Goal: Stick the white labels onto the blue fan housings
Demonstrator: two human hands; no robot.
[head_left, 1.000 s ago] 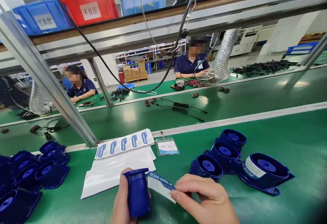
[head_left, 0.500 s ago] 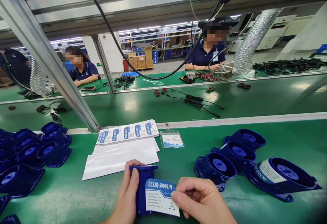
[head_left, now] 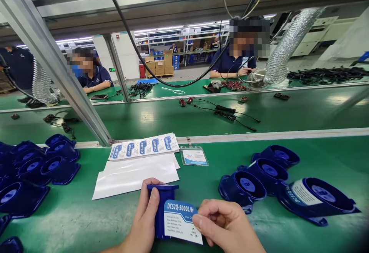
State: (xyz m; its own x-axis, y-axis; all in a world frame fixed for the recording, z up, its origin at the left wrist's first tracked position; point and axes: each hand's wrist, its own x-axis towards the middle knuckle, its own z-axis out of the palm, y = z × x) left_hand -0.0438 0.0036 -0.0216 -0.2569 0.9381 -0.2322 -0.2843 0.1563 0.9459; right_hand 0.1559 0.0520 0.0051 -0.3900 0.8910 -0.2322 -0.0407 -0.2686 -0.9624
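Observation:
In the head view my left hand (head_left: 146,216) is closed around a dark blue plastic housing (head_left: 163,196), its flanged end turned up. My right hand (head_left: 223,222) pinches the right edge of a blue and white label sticker (head_left: 180,222) printed "DC52Q-5000L/H". The label lies across the front of the housing; its right part stands off beyond the housing's side. Whether its left edge is stuck down I cannot tell. Sheets of the same labels (head_left: 144,146) lie behind my hands, with blank white backing sheets (head_left: 135,182) in front of them.
Several blue housings (head_left: 62,168) crowd the left; more (head_left: 248,185) stand at right, one labelled (head_left: 317,197). A badge holder (head_left: 194,156) lies beyond my hands. A metal post (head_left: 72,76) rises at left. Across the green conveyor belt (head_left: 161,116), carrying cables (head_left: 227,112), co-workers (head_left: 92,72) sit.
Both hands keep their hold on the housing and the label, nearly unmoved. The camera view has shifted slightly, and parts on the belt appear a little further right.

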